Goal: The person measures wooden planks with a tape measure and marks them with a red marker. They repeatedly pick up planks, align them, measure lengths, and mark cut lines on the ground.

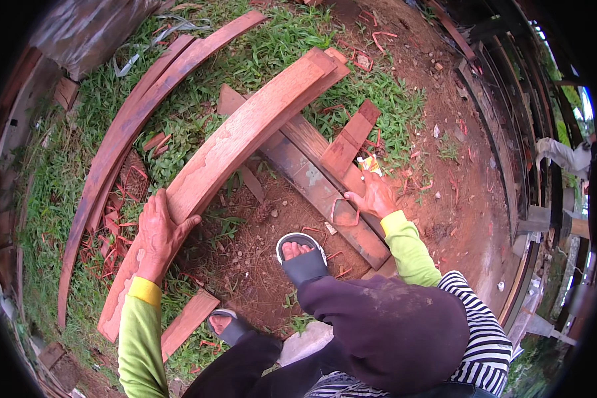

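Observation:
My left hand (160, 232) grips a long reddish wooden plank (235, 136) across its width, with the thumb over one edge and the fingers at the other. The plank slants from lower left to upper middle and lies across other boards. My right hand (375, 196) rests with fingers stretched out on a board (312, 136) beneath. Beside its thumb a bent red strap (345, 211) lies on a darker, stained board (308, 179). Just beyond its fingertips are a small yellow packet (370, 164) and a short reddish board (350, 140).
Two long planks (136, 109) lie on the grass at left. A short offcut (189, 324) is near my sandalled left foot (227, 325); my other foot (302, 252) is by the stained board. Red strap scraps (116, 249) litter the ground. Stacked timber (504, 126) stands at right.

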Motion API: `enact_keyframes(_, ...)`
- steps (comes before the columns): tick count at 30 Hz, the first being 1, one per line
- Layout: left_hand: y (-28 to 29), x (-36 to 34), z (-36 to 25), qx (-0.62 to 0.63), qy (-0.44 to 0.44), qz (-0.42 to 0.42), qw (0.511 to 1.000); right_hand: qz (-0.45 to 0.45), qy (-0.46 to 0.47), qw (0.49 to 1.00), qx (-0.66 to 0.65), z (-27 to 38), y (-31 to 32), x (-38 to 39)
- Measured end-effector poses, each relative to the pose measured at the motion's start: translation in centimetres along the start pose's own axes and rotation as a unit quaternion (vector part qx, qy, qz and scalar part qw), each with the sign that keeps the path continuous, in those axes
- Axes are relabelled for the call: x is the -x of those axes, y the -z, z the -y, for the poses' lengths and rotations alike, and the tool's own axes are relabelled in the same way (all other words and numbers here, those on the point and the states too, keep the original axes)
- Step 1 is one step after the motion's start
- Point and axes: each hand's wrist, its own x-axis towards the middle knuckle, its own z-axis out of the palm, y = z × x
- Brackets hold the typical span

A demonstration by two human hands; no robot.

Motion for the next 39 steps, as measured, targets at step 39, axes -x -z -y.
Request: enact_keyframes(39,-6.3,-2.1,-1.4,0.199,0.074,-0.133,0.968,-0.003,0.546,0.838,0.005,18.7,6.6,-10.8)
